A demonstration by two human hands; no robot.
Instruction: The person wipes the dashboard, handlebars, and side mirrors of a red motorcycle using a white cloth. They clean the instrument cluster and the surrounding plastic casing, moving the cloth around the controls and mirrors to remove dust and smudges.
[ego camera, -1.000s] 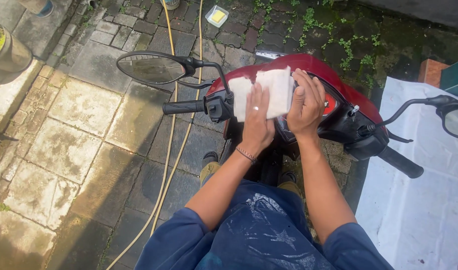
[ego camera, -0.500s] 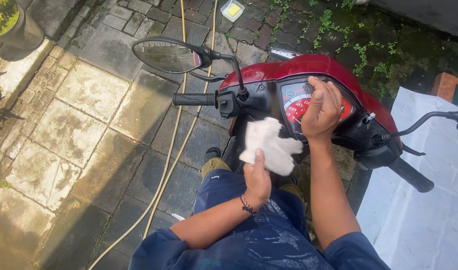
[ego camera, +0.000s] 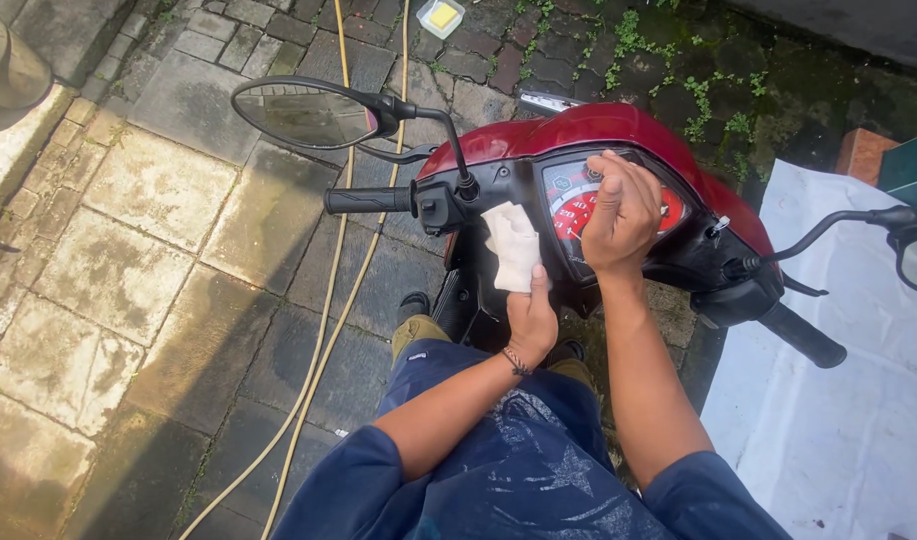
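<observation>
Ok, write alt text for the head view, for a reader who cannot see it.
Seen from above, a person's left hand presses a white cloth against a red scooter below its left handlebar grip, while the right hand rests on the speedometer. A yellow hose crosses the wet paving; a white sheet lies at right.

Left hand (ego camera: 532, 318) grips white cloth (ego camera: 511, 245), pressing it on dark panel below red scooter (ego camera: 579, 135) handlebar. Right hand (ego camera: 621, 212) up and right of it, fingers curled over speedometer (ego camera: 577, 205). Left handlebar grip (ego camera: 369, 200) and mirror (ego camera: 304, 112) left of cloth. Yellow hose (ego camera: 329, 300) on paving, far left of left hand. White sheet (ego camera: 859, 380) spread right of right arm.
</observation>
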